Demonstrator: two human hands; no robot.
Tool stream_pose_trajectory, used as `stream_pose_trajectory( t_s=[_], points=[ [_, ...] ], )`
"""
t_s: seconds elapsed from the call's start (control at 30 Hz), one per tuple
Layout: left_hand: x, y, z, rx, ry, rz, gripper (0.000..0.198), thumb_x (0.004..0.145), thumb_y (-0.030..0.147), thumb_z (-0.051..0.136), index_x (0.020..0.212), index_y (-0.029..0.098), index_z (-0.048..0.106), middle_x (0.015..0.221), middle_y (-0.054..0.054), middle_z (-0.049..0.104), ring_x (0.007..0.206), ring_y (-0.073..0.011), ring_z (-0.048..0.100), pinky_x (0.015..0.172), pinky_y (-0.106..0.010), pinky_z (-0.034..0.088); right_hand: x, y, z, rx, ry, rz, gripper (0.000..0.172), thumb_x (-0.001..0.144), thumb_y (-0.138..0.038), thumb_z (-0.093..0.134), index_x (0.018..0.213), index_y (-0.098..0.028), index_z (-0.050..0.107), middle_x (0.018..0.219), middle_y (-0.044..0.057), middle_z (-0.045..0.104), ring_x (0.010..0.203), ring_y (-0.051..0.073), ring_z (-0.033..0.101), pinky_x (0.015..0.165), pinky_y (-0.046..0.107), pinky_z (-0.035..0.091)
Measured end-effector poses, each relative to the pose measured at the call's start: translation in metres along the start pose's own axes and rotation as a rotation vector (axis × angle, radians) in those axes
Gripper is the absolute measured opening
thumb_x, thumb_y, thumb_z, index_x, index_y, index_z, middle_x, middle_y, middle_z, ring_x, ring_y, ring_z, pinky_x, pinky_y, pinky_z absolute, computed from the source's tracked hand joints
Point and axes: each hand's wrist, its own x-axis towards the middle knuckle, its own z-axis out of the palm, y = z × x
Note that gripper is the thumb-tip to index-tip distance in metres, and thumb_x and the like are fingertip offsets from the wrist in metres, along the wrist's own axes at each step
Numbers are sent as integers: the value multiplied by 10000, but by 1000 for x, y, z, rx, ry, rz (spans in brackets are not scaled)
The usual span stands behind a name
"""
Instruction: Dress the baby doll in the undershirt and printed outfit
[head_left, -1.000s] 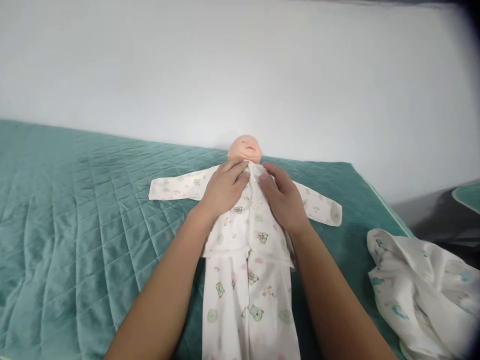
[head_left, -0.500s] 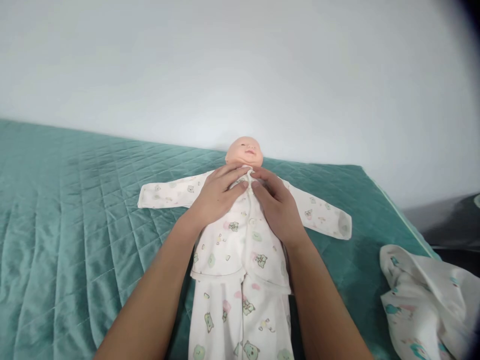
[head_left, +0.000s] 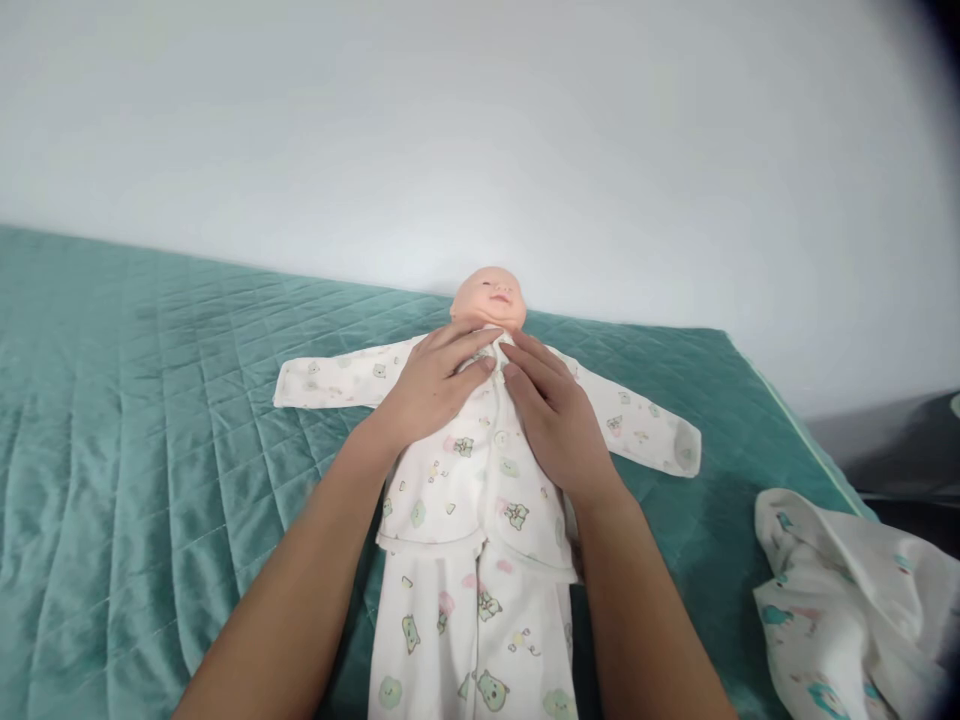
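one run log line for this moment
left hand: on bear-print shirt, near collar; right hand: same, opposite side; doll: face up on green quilted cover; crumpled white cloth: at right

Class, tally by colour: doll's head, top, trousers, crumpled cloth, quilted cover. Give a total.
White: 3 (long-sleeved printed cloth top, printed cloth trousers, crumpled printed cloth)
Green: 1 (quilted fabric cover)
Pink: 1 (round, smooth doll's head)
Total: 5

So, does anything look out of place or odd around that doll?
Only one thing looks untidy: the crumpled, printed white cloth at lower right, bunched up while the pink-headed doll in printed white clothes lies with sleeves spread on the green quilted bedspread. Nothing looks spilled or damaged.
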Motion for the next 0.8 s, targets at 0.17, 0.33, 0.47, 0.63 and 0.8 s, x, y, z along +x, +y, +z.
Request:
stream_pose_trajectory(
  t_s=[0.17, 0.33, 0.47, 0.63, 0.8],
  points=[
    [1, -1, 1, 21, -2, 13, 387, 995, 319, 437, 1326, 357, 635, 1516, 40, 507, 1440, -198, 423, 1233, -382, 309, 2, -2, -3, 0, -58, 9, 366, 1008, -474, 477, 1313, -358, 643, 1567, -41, 451, 1516, 243, 300, 1269, 522, 206],
    [-1, 1, 2, 21, 4, 21, 390, 996, 313, 430, 1319, 361, 644, 1516, 42, 505, 1441, -207, 420, 1232, -398, 314, -3, 3, -3, 91, -52, 72, 366, 963, -479, 569, 1305, -358, 619, 1582, -23, 427, 1507, 250, 311, 1249, 518, 238],
    [-2, 2, 2, 65, 7, 40, 383, 1003, 309, 411, 1278, 368, 671, 1517, 43, 503, 1443, -216, 418, 1231, -422, 311, -9, 7, 2, 232, 59, 129, 304, 942, -432, 603, 1225, -326, 630, 1535, -4, 489, 1427, 237, 433, 1189, 480, 353],
    [0, 4, 1, 100, -30, 144, 409, 1016, 263, 362, 1316, 320, 634, 1496, 25, 543, 1480, -203, 365, 1256, -448, 260, -10, 8, 4, 282, 68, 134, 366, 923, -384, 626, 1281, -318, 591, 1508, 8, 520, 1426, 221, 437, 1199, 457, 345],
    [-6, 11, -2, 2, 107, 102, 221, 955, 259, 521, 1119, 256, 670, 1515, -29, 511, 1439, -222, 427, 1214, -430, 340, -11, 2, 2, 264, 152, 103, 142, 928, -355, 605, 1034, -281, 666, 1462, 10, 563, 1348, 242, 520, 1146, 457, 407]
  ],
)
